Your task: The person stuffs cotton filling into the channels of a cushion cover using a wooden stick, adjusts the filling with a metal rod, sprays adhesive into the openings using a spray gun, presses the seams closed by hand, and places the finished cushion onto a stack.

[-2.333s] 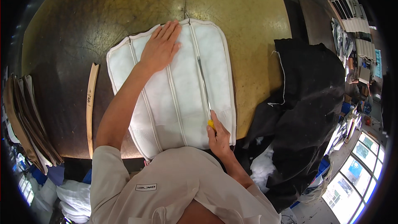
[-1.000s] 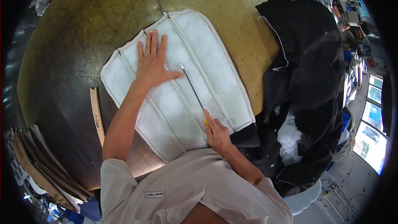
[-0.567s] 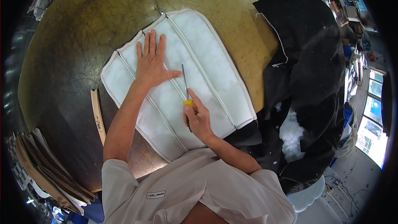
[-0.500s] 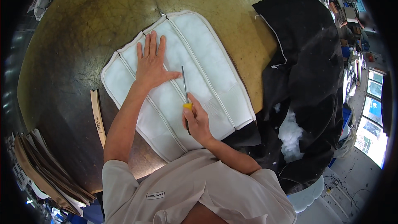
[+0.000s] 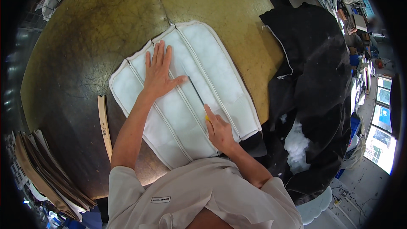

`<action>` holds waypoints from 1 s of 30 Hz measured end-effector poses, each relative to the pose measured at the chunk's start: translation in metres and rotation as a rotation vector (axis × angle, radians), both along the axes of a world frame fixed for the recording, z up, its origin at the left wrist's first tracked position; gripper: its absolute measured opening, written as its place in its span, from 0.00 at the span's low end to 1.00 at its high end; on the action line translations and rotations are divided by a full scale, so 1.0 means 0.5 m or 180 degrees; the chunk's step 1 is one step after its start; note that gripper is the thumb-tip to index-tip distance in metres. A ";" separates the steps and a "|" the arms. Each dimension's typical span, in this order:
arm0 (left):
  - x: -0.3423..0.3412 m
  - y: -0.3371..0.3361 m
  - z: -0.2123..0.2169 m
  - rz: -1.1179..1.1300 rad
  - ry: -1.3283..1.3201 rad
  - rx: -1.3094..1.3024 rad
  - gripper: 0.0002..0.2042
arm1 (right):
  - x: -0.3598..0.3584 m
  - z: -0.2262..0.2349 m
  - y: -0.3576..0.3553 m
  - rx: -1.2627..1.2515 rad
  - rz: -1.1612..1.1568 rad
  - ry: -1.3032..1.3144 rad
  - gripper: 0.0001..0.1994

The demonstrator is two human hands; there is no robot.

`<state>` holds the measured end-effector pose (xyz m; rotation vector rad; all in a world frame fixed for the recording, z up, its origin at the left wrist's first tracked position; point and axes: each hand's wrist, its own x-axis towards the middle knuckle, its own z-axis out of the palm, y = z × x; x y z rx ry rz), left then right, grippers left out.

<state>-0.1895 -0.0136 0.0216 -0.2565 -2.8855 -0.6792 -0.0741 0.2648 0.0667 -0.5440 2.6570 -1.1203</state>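
On the round brown table (image 5: 85, 38), a wooden strip (image 5: 104, 127) lies leftmost. The left hand (image 5: 158, 73) presses flat, fingers spread, on the white quilted panel (image 5: 186, 93). The right hand (image 5: 219, 129) grips a yellow-handled thin rod (image 5: 197, 96). Black fabric (image 5: 318, 85) lies right.

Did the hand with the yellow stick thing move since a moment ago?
Yes. The right hand has slid back toward the person along the white padded panel, drawing the thin rod away from the flat left hand.

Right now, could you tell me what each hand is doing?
Left hand: open, flat on the white quilted panel.
Right hand: closed on a yellow-handled thin tool.
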 end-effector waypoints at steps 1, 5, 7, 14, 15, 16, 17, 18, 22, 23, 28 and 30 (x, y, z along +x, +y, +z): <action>-0.001 0.001 -0.005 -0.0005 0.0008 -0.0004 0.51 | -0.003 0.002 -0.002 -0.0004 -0.0005 0.0008 0.30; -0.007 0.009 -0.009 0.0144 0.0020 0.0136 0.31 | -0.041 -0.006 -0.036 -0.0321 -0.0011 -0.0015 0.30; -0.009 0.013 -0.006 0.0128 0.0027 0.0052 0.28 | -0.074 -0.009 -0.063 -0.0568 -0.0042 0.0037 0.30; -0.005 0.012 -0.007 0.0191 0.0107 -0.0040 0.28 | -0.029 -0.002 -0.128 -0.1977 -0.1114 -0.1823 0.26; -0.006 0.013 -0.009 0.0225 0.0159 0.0088 0.28 | -0.020 -0.001 -0.132 -0.2272 -0.1183 -0.1871 0.25; -0.006 0.013 -0.009 0.0230 0.0162 0.0092 0.28 | -0.022 -0.004 -0.129 -0.2133 -0.1102 -0.1753 0.24; -0.006 0.013 -0.010 0.0290 0.0188 0.0228 0.29 | -0.031 -0.009 -0.122 -0.2127 -0.1097 -0.1751 0.24; -0.006 0.013 -0.011 0.0351 0.0215 0.0363 0.29 | -0.042 -0.014 -0.112 -0.1641 -0.0863 -0.1384 0.24; -0.004 0.004 -0.011 0.0472 0.0482 0.0865 0.31 | -0.029 -0.003 -0.052 -0.0854 -0.0332 -0.0537 0.26; -0.004 0.006 -0.001 0.0608 0.0410 0.1442 0.32 | -0.018 -0.006 -0.041 -0.0860 -0.0316 -0.0547 0.26; 0.003 0.001 0.027 0.0825 0.0304 0.2021 0.34 | -0.088 -0.010 -0.020 -0.0259 0.0315 0.0177 0.26; 0.001 0.001 0.023 0.0829 0.0215 0.1905 0.34 | -0.106 0.018 -0.048 -0.0424 -0.0113 -0.0645 0.26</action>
